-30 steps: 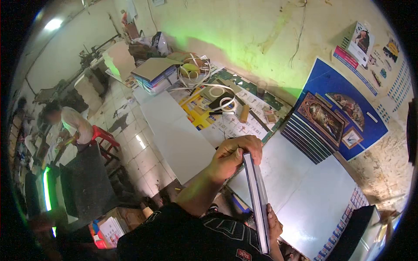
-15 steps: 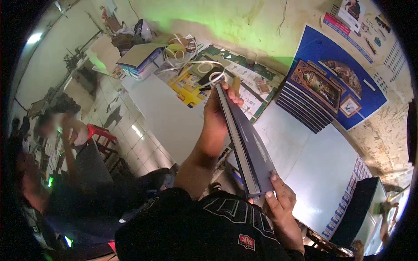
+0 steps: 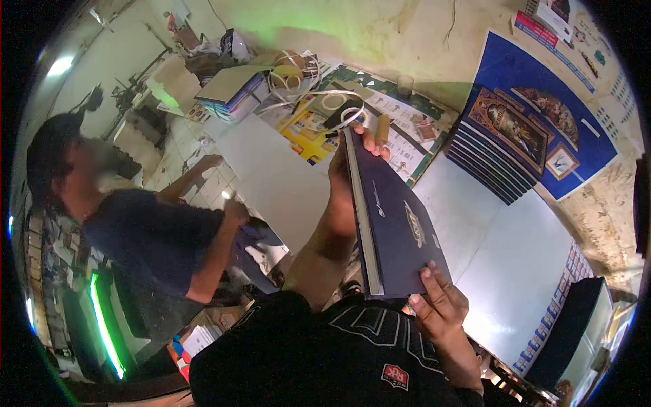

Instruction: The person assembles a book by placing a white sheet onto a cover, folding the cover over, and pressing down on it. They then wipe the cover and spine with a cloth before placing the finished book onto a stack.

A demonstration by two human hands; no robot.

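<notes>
A thick hardcover book (image 3: 393,217), dark blue with a silver emblem and lettering, is held up in front of my chest at a tilt. Its pale page edges face left. My left hand (image 3: 340,190) is closed around the far end, with fingertips curled over the top edge onto the cover. At the near right corner, my right hand (image 3: 442,302) grips the book, its fingers on the cover; its thumb is by the bottom edge. Beyond the book, a stack of dark books (image 3: 491,163) with an ornate picture on top lies on the white table (image 3: 502,251).
Tape rolls (image 3: 333,102), white strapping and printed sheets cover the table's far end, near a pile of folders (image 3: 234,91). A black box-like object (image 3: 568,332) stands at the right. On the left, close by, is another person (image 3: 149,224) with arms reaching toward the table.
The book has turned so its front cover and emblem face me more. Both hands keep their hold. At the left, the other person now appears much larger and nearer, and the view has shifted slightly.
</notes>
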